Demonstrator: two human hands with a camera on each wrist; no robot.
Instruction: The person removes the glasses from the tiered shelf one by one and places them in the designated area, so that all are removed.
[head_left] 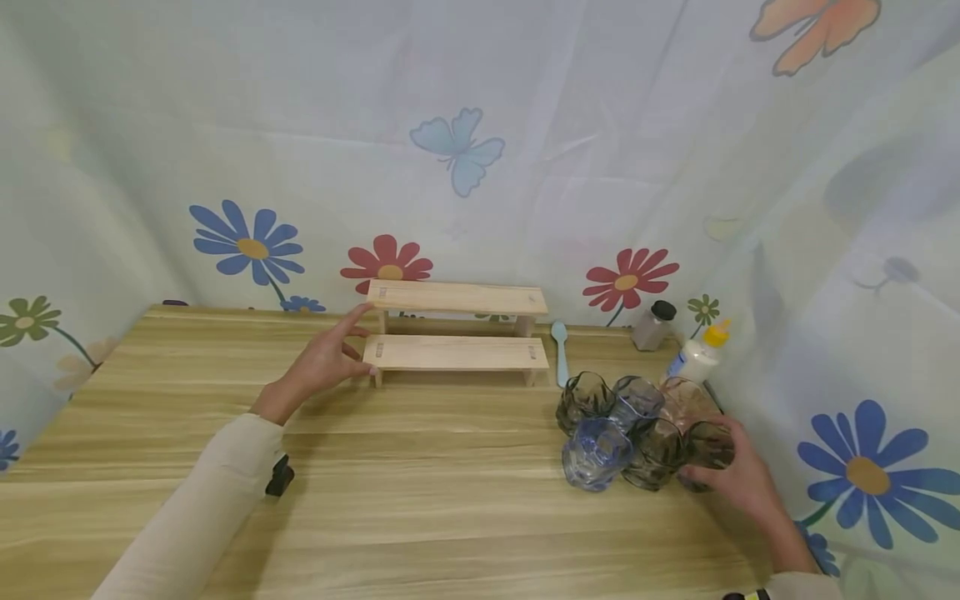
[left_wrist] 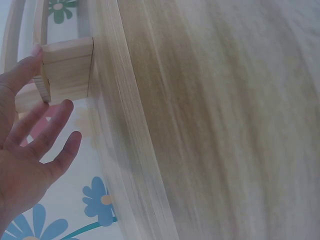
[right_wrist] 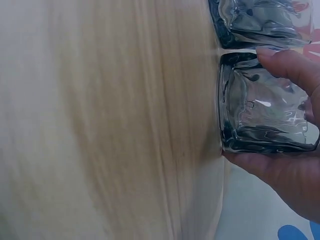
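A two-tier wooden shelf [head_left: 461, 352] stands against the back curtain. My left hand [head_left: 322, 362] grips its left end. The thumb is at the front of the lower board and the other fingers spread behind it; the index finger reaches the upper board. In the left wrist view the thumb and a finger touch opposite edges of the lower board. My right hand [head_left: 742, 475] holds a dark grey glass [right_wrist: 270, 107] upright on the table, thumb on one side and fingers on the other. Beside it stand a second dark glass [head_left: 654, 458], a bluish glass [head_left: 596, 458] and several more.
A pale blue spoon [head_left: 561, 354] lies right of the shelf. Behind the glasses are a black-capped jar [head_left: 652, 327] and a white bottle with a yellow tip [head_left: 693, 360]. A flowered curtain [head_left: 480, 208] hangs along the table's back and right side.
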